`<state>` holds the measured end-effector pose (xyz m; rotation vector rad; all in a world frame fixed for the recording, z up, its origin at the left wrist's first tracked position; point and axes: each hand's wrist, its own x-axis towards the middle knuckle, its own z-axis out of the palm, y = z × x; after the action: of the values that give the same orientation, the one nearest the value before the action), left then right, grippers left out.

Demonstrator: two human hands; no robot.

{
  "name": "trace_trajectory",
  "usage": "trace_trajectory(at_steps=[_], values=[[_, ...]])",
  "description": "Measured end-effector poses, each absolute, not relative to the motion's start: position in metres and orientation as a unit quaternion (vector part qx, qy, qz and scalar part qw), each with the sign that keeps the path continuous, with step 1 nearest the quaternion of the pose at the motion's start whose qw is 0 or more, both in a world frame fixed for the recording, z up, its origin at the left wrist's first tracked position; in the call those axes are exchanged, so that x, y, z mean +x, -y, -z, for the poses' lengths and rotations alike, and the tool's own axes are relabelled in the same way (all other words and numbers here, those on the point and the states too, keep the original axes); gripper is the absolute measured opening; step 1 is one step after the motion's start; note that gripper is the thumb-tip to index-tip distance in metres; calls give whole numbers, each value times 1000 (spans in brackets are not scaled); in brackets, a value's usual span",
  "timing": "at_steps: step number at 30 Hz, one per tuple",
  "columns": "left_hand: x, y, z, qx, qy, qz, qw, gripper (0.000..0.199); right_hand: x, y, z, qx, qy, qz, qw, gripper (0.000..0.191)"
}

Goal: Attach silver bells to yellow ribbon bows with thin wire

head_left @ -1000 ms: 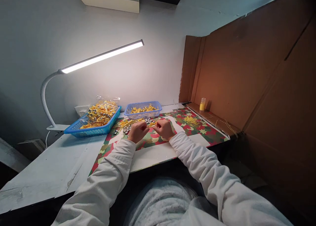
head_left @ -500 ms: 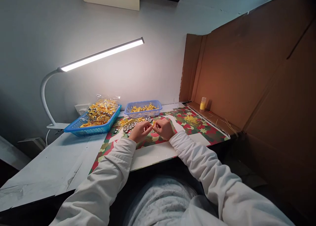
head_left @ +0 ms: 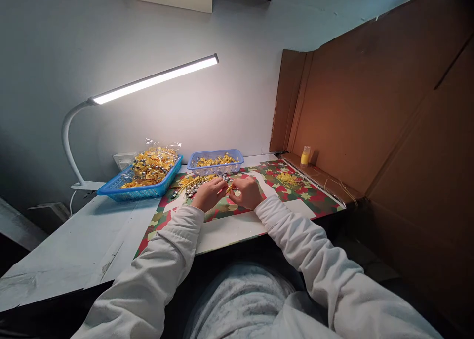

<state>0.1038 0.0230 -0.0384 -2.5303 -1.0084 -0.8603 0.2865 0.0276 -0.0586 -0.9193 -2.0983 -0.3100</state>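
Small yellow piece (head_left: 229, 187), thin, pinched between left hand (head_left: 209, 194) grip and right hand (head_left: 247, 192) grip, above patterned mat (head_left: 296, 191)

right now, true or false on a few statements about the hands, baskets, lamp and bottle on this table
1. Both hands meet over the patterned mat, the left hand and the right hand pinching a small yellow piece between them. True.
2. The desk lamp is switched off. False: its light bar glows.
3. Two blue baskets sit beyond the hands, the large basket to the left of the small basket. True.
4. The small yellow bottle stands inside the small basket. False: it stands by the cardboard wall on the right.
5. The large basket is empty. False: it holds yellow pieces in clear wrap.
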Motion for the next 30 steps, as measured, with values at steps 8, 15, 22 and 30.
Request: trace_trajectory(at_steps=[8,15,22,30], values=[[104,-23,40,-880,345,279,169,23,286,-31,63,-425,820,107,368,15],[104,-23,40,-881,341,282,165,24,288,-32,63,-397,845,26,357,17],[104,-26,43,-879,345,292,151,26,282,-41,70,-373,812,-144,425,32],[109,-20,41,-845,387,359,81,16,279,-31,63,-388,770,-132,489,26]])
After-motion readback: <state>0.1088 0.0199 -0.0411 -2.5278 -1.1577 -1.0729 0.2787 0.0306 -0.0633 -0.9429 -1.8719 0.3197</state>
